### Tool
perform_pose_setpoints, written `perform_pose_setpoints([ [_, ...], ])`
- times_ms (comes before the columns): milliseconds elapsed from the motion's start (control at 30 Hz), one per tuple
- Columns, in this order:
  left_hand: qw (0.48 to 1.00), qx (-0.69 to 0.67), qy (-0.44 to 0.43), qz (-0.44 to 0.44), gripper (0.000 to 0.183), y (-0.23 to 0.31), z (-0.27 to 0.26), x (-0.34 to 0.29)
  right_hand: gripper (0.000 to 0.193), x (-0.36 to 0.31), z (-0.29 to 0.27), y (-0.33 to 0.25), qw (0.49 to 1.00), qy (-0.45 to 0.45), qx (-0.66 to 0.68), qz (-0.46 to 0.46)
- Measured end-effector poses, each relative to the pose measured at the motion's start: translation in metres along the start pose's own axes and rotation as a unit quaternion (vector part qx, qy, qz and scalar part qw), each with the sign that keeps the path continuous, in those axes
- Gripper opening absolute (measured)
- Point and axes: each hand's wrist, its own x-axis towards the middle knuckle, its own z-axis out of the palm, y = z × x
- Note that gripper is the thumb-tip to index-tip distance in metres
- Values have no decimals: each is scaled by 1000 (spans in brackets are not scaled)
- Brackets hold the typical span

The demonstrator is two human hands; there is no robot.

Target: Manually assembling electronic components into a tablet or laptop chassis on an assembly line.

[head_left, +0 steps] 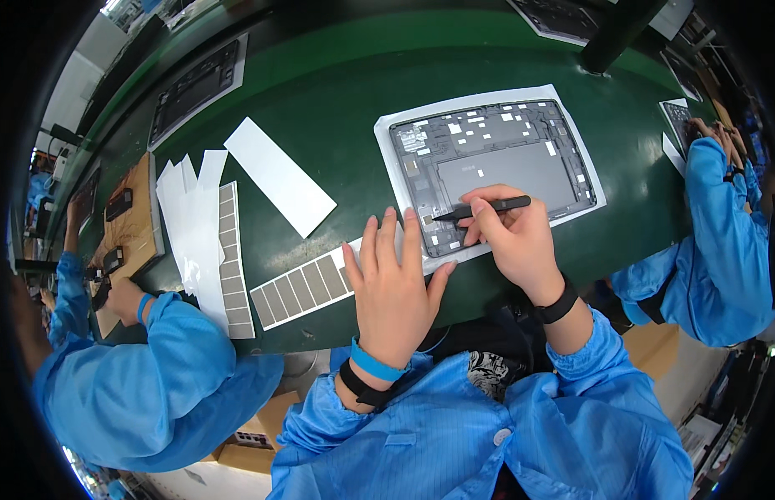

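Note:
My right hand (521,242) grips black pointed tweezers (502,204). Their tip meets the lower left part of a dark grey tablet housing (529,171), close to a small tan square. The housing lies face up on a white sheet (386,142) and carries several small white stickers. My left hand (393,304) is open and flat, fingers spread, nothing gripped. It covers one end of a strip of grey-brown rectangular stickers (297,293), and its fingertips reach the left edge of the housing's sheet. Whether anything sits between the tweezer tips is too small to tell.
Left of my hands lie a second sticker strip (235,279), a pile of white paper strips (187,221) and a single white strip (279,175). Another tablet housing (195,92) rests farther back. A dark post (616,42) rises behind. Co-workers in blue sleeves (145,367) sit on both sides.

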Motion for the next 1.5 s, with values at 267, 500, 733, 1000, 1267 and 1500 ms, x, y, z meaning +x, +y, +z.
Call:
perform_pose_setpoints([
  [267,998,52,-4,24,70,11,3,5,19,-7,8,-1,996,11,-73,-42],
  [500,997,73,-4,33,74,5,-18,3,18,-4,-7,-13,974,164,33,-153],
  [733,993,67,-68,-64,82,-35,-29,-64,18,-17,36,-15,996,-82,-26,-27],
  [1000,994,66,-62,-69,79,-33,-28,-68,16,-10,82,-8,975,-172,-142,-7],
  [1267,996,40,-55,-62,78,-29,-27,-58,18,-15,52,-21,997,-17,60,-52],
  [1500,998,53,43,14,58,23,-33,-7,23,21,-152,-36,985,95,-73,-121],
])
